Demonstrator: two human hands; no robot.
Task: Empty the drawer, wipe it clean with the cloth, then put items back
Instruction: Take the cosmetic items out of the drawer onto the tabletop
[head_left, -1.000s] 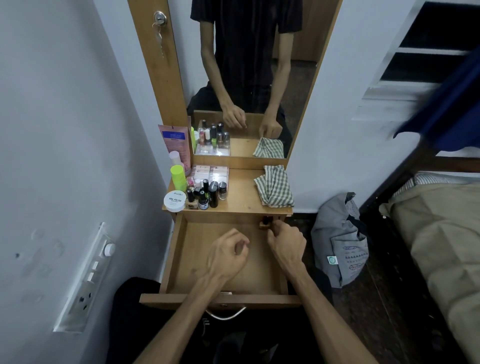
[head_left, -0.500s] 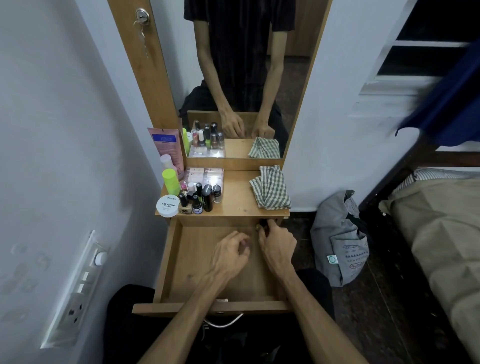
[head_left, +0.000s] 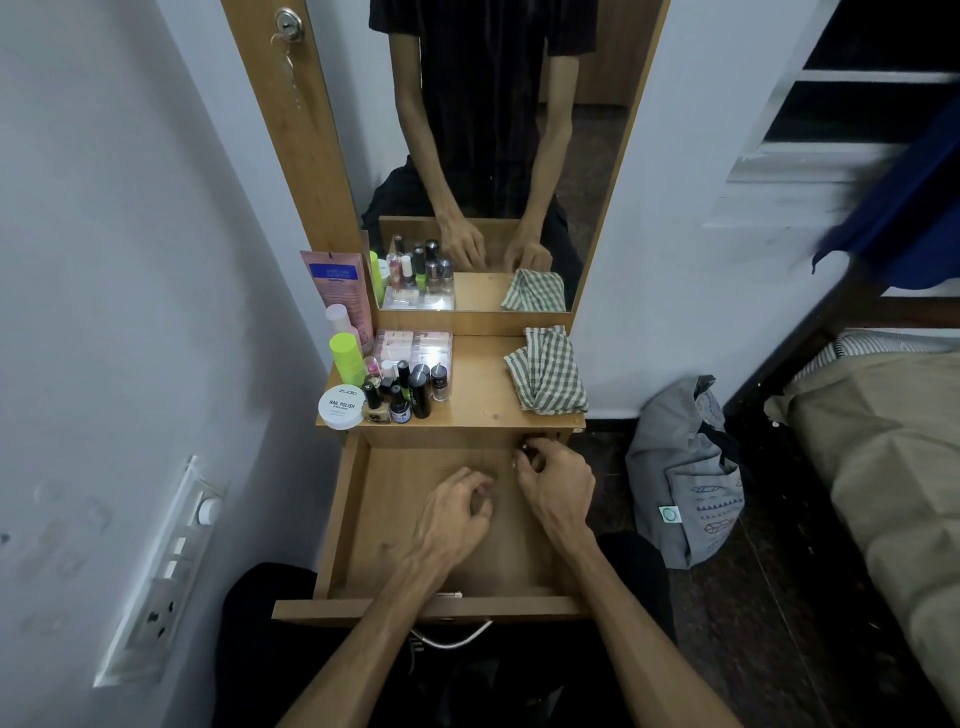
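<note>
The wooden drawer (head_left: 353, 519) is pulled out and its bottom looks bare. My right hand (head_left: 556, 483) is at the drawer's far right corner, fingertips pinched on a small dark item (head_left: 523, 448) that is mostly hidden. My left hand (head_left: 457, 512) hovers over the middle of the drawer with fingers curled in and nothing visible in them. The green checked cloth (head_left: 548, 371) lies folded on the right of the shelf top (head_left: 478, 395). Several nail polish bottles (head_left: 410, 389), a white round tub (head_left: 341, 408) and a lime green bottle (head_left: 347, 358) crowd the shelf's left side.
A mirror (head_left: 493, 156) stands behind the shelf, with a pink packet (head_left: 340, 286) leaning at its left. A white wall with a switch panel (head_left: 171, 561) is close on the left. A grey bag (head_left: 685, 473) sits on the dark floor to the right, beside a bed (head_left: 893, 441).
My right hand has shifted a little left along the drawer's far edge and closed its fingertips around the small dark item. My left hand has stayed curled over the drawer's middle.
</note>
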